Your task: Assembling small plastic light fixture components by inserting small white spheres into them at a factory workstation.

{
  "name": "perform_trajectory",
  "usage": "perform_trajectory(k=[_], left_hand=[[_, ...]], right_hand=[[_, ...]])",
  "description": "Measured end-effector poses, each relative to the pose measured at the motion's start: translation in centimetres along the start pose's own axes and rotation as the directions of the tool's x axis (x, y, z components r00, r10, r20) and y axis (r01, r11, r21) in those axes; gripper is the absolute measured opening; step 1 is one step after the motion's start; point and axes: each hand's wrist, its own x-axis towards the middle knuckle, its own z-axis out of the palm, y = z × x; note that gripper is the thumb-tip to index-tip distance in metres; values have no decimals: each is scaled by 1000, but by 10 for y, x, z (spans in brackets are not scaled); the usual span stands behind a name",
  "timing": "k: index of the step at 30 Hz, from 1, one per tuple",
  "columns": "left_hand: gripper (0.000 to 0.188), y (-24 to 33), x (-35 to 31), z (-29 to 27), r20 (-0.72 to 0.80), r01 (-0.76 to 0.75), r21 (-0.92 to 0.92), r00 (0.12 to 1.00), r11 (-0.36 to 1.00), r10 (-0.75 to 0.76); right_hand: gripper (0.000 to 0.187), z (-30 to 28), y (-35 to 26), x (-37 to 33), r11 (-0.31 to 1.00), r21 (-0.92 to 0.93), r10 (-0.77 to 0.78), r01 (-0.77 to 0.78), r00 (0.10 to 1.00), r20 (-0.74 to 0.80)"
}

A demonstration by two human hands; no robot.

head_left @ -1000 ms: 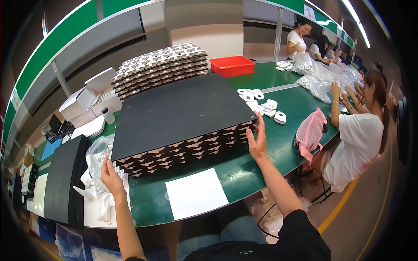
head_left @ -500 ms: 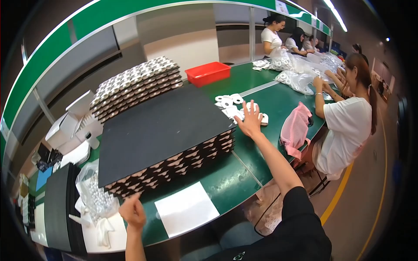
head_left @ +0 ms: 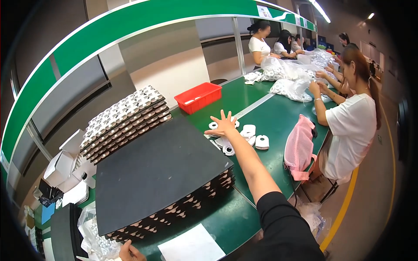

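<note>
My right hand (head_left: 223,126) reaches over a loose group of small white rounded pieces (head_left: 249,130), some with a round hole. Its fingers are spread, and I see nothing held. The hand covers part of the group. My left hand (head_left: 131,252) is at the lower edge, beside the near-left bottom corner of a stack of black boards (head_left: 161,169). Its fingers look curled with nothing visible in them; the lower hand is cut off. Rows of pale shaped pieces (head_left: 174,214) show between the stacked boards.
Behind the stack stand layered trays of white pieces (head_left: 124,115) and a red bin (head_left: 198,98). A white sheet (head_left: 191,244) lies in front. At left are a bag of white beads (head_left: 98,235) and black boards (head_left: 65,230). A pink mesh bag (head_left: 299,148) and a seated co-worker (head_left: 348,130) are right.
My right hand has moved left and farther across the white pieces, fingers still spread. My left hand sits lower in the picture, partly cut off. The view has shifted.
</note>
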Motion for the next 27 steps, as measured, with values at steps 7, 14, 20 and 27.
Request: perform_trajectory(k=[7,14,20,27], left_hand=[[15,12,8,3,11,26,-7,1000,1000,-25],[15,23,14,12,-164,-39,-43,986,998,31],[20,28,17,8,-132,-128,-126,985,984,112],[18,32,19,14,-76,-141,-190,989,971,129]], right_hand=[[77,4,3,10,994,-110,34,-13,981,189],[70,-6,22,-38,998,-56,-7,21,973,232],[39,-13,48,-76,980,-9,-197,197,980,15],[21,-57,56,-104,916,177,-255,360,863,-436]])
